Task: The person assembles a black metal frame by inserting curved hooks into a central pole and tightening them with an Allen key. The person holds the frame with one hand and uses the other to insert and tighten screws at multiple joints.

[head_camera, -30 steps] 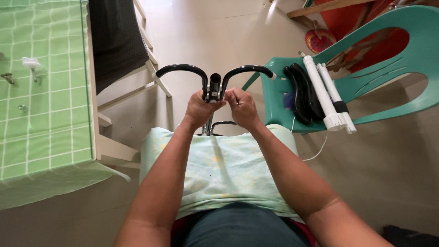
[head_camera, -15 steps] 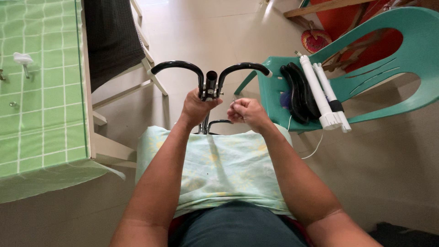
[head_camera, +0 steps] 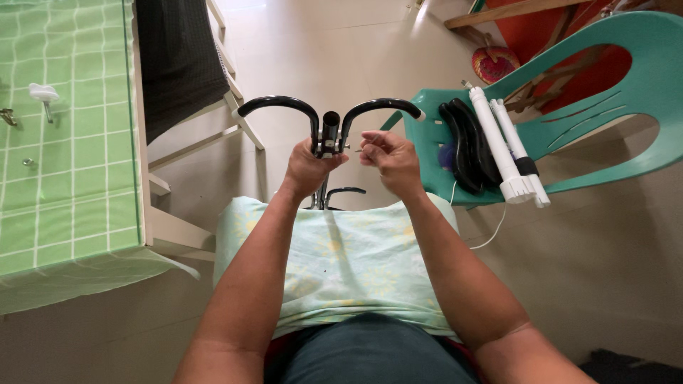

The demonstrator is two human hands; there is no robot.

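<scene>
Above our lap, draped in a pale, soft printed cloth (head_camera: 341, 263), we hold a glossy black metal frame (head_camera: 329, 131) upright. Its central tube stands vertical with the open end pointing up, and two smooth curved arms arc outward and down, left and right, so the long span runs side to side. Our left hand (head_camera: 307, 171) is wrapped closed around the stem just below the joint. Our right hand (head_camera: 388, 158) sits just beside it, fingertips pinched on a small pin-like part too tiny to make out, aimed at the joint. To the right, a moulded green plastic chair (head_camera: 640, 85) carries black curved pieces (head_camera: 466, 146) and white ribbed tubes (head_camera: 501, 146). A green checked tabletop (head_camera: 64, 178) lies left.
</scene>
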